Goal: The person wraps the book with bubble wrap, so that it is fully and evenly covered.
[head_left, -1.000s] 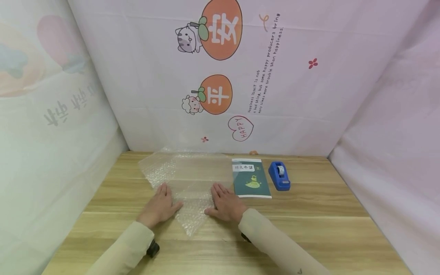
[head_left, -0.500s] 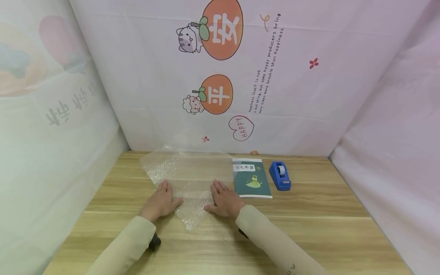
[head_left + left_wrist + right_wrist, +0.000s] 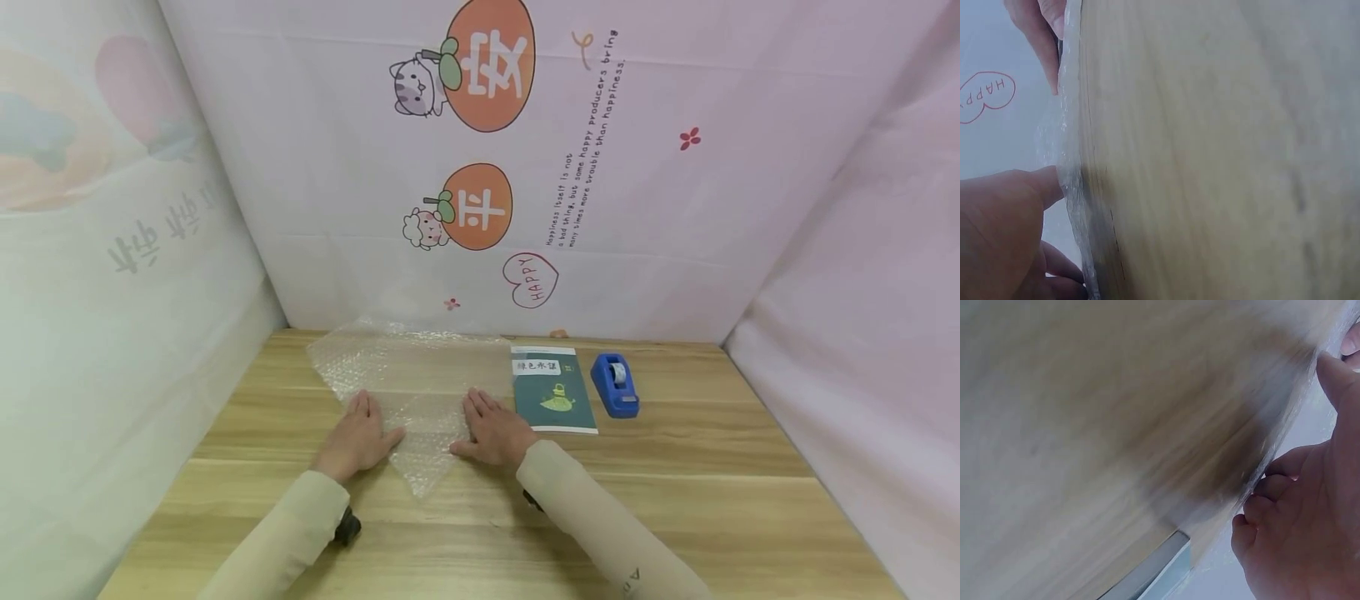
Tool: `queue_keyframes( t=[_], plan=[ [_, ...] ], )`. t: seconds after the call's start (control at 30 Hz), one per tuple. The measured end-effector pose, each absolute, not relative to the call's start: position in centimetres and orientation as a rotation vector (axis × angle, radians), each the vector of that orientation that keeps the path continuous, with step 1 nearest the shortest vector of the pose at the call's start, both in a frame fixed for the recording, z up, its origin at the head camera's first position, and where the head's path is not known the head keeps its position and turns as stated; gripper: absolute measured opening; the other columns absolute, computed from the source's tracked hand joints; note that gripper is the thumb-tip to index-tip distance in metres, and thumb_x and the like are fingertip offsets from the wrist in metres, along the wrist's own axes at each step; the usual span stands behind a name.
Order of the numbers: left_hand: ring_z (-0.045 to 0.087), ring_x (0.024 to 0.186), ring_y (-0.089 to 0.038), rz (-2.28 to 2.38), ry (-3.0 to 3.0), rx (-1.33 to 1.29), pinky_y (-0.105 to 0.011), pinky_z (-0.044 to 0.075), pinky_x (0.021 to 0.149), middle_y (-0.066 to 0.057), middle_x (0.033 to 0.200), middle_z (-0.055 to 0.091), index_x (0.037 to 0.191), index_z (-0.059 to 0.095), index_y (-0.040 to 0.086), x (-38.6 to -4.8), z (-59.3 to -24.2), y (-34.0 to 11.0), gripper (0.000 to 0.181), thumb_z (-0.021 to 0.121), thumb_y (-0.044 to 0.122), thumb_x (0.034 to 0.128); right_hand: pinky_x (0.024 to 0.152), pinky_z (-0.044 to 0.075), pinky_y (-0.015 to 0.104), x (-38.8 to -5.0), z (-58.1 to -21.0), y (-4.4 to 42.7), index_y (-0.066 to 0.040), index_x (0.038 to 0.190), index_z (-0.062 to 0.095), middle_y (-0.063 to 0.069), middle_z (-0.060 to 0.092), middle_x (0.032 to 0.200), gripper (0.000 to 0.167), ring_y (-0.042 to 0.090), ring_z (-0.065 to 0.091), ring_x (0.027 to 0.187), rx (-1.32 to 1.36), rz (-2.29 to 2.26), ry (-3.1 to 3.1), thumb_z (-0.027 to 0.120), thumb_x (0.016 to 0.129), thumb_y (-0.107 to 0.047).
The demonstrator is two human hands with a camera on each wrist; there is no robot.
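A sheet of clear bubble wrap lies on the wooden table, left of its middle, its far edge close to the back cloth and its near corner pointing toward the person between the two hands. Compared with a second ago, that near corner sits a little farther from the person, and the sheet's right side hides less of the booklet's label. The left hand rests palm down on the sheet's left edge, fingers straight and held together, thumb spread inward onto the plastic. The right hand lies on the opposite edge, its fingers extended and close together, the thumb stretched toward the other hand; neither hand grips anything. Both hands have moved slightly forward, away from the person. Just beyond the right hand is a green booklet with a white label and a yellow leaf-like drawing, and to its right stands a blue tape dispenser with a roll in it; both remain where they were. Light sleeves cover the forearms, and a black device shows at the left wrist. Behind the table hangs a white back cloth, printed with orange fruits, small animals and a red heart outline.
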State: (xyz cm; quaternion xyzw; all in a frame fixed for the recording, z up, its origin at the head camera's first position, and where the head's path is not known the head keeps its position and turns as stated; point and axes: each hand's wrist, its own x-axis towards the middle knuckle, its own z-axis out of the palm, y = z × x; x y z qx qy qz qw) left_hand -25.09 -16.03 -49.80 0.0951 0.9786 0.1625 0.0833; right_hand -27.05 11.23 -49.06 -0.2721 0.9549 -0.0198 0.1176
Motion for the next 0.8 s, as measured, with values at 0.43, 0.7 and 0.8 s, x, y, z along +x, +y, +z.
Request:
queue_keyframes(
  t=[0.43,0.7,0.8],
  plan=[
    [0.014,0.159,-0.056,0.47,2.96,0.275,-0.06,0.02,0.132,-0.044,0.167,0.011,0.155,0.02,-0.025,-24.6,-50.2,-15.4,0.09,0.051,0.046,0.1095,0.135,0.025,0.043,-27.2,-48.5,12.0,-0.004,0.169,0.021,0.014,0.016,0.179,0.094,0.029,0.017,0.166,-0.783,-0.053,2.74,0.047,0.104,-0.067],
    [0.017,0.159,-0.055,0.539,2.952,0.33,-0.061,0.018,0.133,-0.044,0.166,0.018,0.154,0.026,-0.025,-24.1,-49.4,-15.9,0.084,0.054,0.041,0.1092,0.134,0.027,0.044,-26.8,-48.3,13.0,-0.005,0.169,0.022,0.015,0.017,0.178,0.094,0.031,0.019,0.166,-0.784,-0.138,2.745,0.045,0.104,-0.07],
    [0.021,0.159,-0.054,0.543,2.956,0.374,-0.06,0.02,0.133,-0.043,0.165,0.023,0.153,0.029,-0.024,-23.9,-48.7,-15.9,0.081,0.054,0.04,0.1093,0.133,0.028,0.045,-26.4,-47.7,13.9,-0.006,0.169,0.022,0.015,0.018,0.178,0.093,0.033,0.021,0.165,-0.76,-0.2,2.749,0.046,0.104,-0.069]
  ],
)
